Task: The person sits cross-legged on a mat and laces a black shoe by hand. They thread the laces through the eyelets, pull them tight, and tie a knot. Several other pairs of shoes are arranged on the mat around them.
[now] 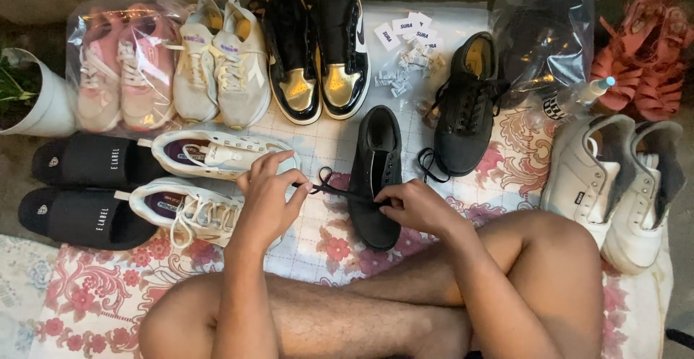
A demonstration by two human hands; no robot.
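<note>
Lying toe toward the body on the flowered cloth [94,287], in the middle of the spread, between the crossed knees: a black sneaker [376,178], with a black lace [329,184] running out leftward from its eyelets. Pinching the free end of that lace, fingers closed tight on it, up over a white sneaker [199,211]: the left hand [269,196]. Pressing down at the shoe's lace row, fingertips closed where the lace leaves the eyelet: the right hand [418,207]. Whether gripping the lace itself or only the shoe's edge there, not possible to tell.

Doing this step well, by judgement: keeping the lace taut and flat rather than twisted, steadying the shoe so that it is not sliding on the cloth, drawing evenly so both ends are finishing at like length.

Sitting just beyond, laces loose: the matching black sneaker [466,113]. Standing further out, black and gold high-tops [318,48], cream trainers [224,62], pink shoes in a clear bag [123,62], black slides [87,189], grey-and-white shoes [614,178] at the right, a spray bottle [575,99], small paper tags [405,30].
</note>
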